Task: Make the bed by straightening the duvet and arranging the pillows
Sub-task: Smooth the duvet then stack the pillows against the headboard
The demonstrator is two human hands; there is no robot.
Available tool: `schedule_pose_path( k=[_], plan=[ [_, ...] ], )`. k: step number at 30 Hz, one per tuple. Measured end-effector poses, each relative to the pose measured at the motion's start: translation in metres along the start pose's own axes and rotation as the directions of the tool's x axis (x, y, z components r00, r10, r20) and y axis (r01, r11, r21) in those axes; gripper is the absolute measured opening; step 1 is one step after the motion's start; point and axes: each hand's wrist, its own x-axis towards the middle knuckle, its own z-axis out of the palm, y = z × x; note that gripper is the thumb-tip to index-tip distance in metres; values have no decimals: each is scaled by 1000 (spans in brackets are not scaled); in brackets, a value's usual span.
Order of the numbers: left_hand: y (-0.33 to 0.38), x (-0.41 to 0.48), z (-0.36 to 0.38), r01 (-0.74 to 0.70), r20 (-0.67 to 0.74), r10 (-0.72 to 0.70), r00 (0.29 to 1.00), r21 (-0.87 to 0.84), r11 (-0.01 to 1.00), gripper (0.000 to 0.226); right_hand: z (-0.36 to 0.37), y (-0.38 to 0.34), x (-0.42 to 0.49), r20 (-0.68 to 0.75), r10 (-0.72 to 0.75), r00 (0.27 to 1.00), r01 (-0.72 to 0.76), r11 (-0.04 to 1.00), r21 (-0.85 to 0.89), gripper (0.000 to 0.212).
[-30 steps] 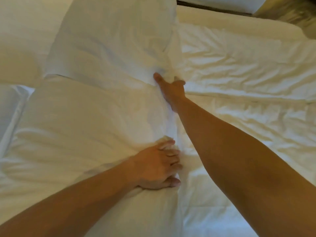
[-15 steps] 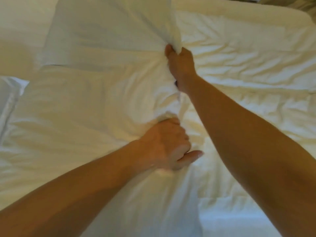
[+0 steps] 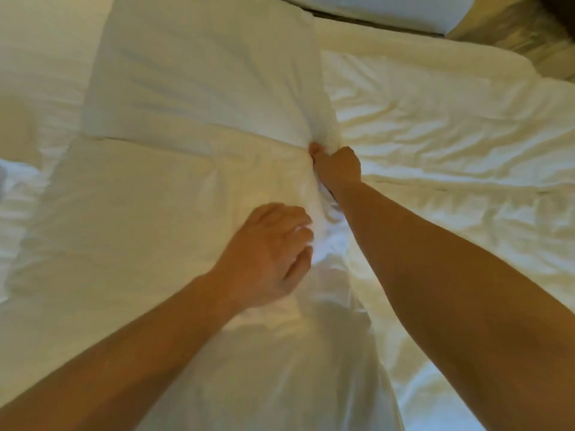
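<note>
**A bunched corner, and a case that could twist**

The far pillow [image 3: 202, 73] lies flat on the left side of the scene. Its near edge meets the near pillow [image 3: 133, 231], which lies just this side of it. The far pillow's near-right corner is gathered into a knot of fabric. The right hand [image 3: 337, 166] is clenched round that knot, thumb pressed into the cloth.

The risk, as I judge it, is that a pull on that single corner drags only the case. That would twist it on the filling and skew the pillow out of line with its neighbour. A hard tug could also ruck the near pillow's edge under the wrist.

The left hand [image 3: 270, 253] is over the near pillow's right edge, nearer the person and left of the right forearm. It is blurred, with fingers loosely bent, and I cannot tell whether it holds any cloth. So one pillow is held at its corner, and the other lies under the left hand.

Right of both arms, the duvet [image 3: 451, 135] spreads heavily creased, not yet straightened.
</note>
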Motion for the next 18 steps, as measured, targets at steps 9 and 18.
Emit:
schedule_pose_path(
  k=[9, 18],
  plan=[
    [-100, -14, 24, 704, 195, -802, 564, 395, 591, 66, 6, -47, 25, 87, -45, 995, 27, 980, 195, 110],
    [-112, -26, 41, 710, 112, -784, 610, 361, 604, 65, 22, -64, 37, 44, -74, 996, 57, 947, 316, 36]
  ],
)
